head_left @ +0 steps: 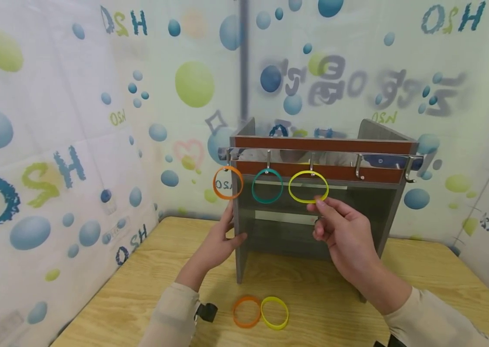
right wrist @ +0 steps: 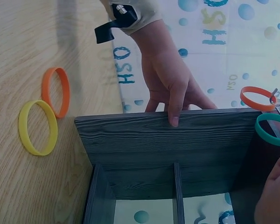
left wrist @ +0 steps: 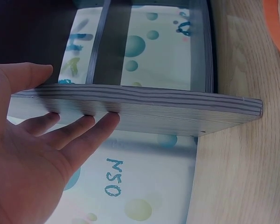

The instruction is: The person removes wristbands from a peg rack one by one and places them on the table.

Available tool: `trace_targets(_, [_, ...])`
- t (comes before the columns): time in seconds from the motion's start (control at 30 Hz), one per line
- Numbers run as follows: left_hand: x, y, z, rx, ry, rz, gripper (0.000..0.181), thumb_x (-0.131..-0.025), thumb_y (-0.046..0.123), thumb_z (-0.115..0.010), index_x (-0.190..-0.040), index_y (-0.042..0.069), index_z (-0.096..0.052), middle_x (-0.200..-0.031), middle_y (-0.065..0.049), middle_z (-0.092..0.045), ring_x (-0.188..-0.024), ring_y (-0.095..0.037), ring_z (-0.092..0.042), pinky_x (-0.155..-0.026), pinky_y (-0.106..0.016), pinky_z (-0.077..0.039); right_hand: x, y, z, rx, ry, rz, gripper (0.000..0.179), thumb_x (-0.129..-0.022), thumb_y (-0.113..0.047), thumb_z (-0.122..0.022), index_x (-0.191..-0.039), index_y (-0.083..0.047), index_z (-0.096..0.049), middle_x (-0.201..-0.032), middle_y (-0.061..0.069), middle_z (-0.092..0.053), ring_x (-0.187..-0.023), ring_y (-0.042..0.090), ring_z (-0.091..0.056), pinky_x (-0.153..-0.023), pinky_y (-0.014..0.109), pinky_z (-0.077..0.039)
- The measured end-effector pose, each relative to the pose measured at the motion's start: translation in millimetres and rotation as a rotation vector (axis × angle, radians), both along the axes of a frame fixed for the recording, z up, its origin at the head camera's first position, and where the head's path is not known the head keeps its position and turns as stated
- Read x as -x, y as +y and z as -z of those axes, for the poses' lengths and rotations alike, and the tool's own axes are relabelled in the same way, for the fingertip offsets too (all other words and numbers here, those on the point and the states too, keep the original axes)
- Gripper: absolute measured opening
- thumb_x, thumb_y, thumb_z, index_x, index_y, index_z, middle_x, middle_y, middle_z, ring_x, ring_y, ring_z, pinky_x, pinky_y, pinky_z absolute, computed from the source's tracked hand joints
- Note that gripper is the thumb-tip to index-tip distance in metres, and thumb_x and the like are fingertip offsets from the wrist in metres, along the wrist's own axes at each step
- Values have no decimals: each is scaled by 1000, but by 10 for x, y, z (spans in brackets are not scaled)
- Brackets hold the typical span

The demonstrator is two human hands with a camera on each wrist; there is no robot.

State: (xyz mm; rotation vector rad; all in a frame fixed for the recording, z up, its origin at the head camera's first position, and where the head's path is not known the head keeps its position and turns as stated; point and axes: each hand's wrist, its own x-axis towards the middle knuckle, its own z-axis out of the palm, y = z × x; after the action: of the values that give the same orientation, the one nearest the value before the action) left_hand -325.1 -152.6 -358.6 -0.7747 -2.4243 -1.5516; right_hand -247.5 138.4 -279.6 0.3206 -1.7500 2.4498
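Yellow, the band (head_left: pixel 290 189) sat pinched between the thumb and fingertip of my right hand (head_left: pixel 350 238), its upper edge at the middle hook (head_left: pixel 311 161). My left hand (head_left: pixel 215 245) clasped the side of the grey rack (head_left: pixel 239 260) at eight o'clock. The woodgrain table (head_left: pixel 131 289) spread at six; bubble-printed sheeting (head_left: pixel 194 84) rose at twelve. A teal band (head_left: pixel 253 188) and an orange band (head_left: pixel 214 184) hung from hooks at nine; a loose orange band (head_left: pixel 234 313) and loose yellow band (head_left: pixel 287 316) lay touching at seven. From my right wrist, the rack's side hid my left fingertips.
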Motion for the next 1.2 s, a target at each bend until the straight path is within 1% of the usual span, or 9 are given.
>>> trace_targets(0.2, [3,1,4,3,3,1,100,-105,4,-63,-172,39,2,-182,-2,-7,-158,-51,-33,-109,-60,-56,-8,15,-10,12,32,-8,33,-105,-31,-69,-127,-7,-67,-99,-6,-78,-59,9,-54,-63,23,-52])
trace_targets(0.43, [-2,-1,6,8,0,-12,101,-105,4,-63,-172,40,3,-181,-2,-8,-158,-50,-34,-109,-60,-56,-47,9,-41,38,56,-14,28,-104,-31,-71,-123,-11,-71,-99,-5,-79,-58,10,-54,-62,23,-52])
trace_targets(0.63, [-11,6,-4,10,-1,-17,100,-105,4,-63,-172,41,2,-181,-3,-11,-157,-51,-34,-109,-61,-56,-64,13,-53,58,49,-17,27,-103,-31,-71,-122,-11,-72,-99,-4,-79,-57,10,-53,-62,23,-50])
trace_targets(0.93, [-15,3,-5,11,0,-9,100,-105,5,-63,-172,40,3,-181,-3,-8,-158,-50,-33,-110,-61,-55,-115,18,-51,60,39,-25,26,-104,-30,-70,-122,-12,-72,-97,-5,-78,-57,11,-53,-62,24,-49])
trace_targets(1.2, [-5,1,-2,12,-3,-6,100,-105,5,-63,-171,41,3,-182,-3,-7,-158,-51,-32,-110,-61,-55,-156,51,13,15,35,3,31,-104,-33,-70,-126,-11,-70,-98,-5,-78,-57,12,-53,-62,25,-50])
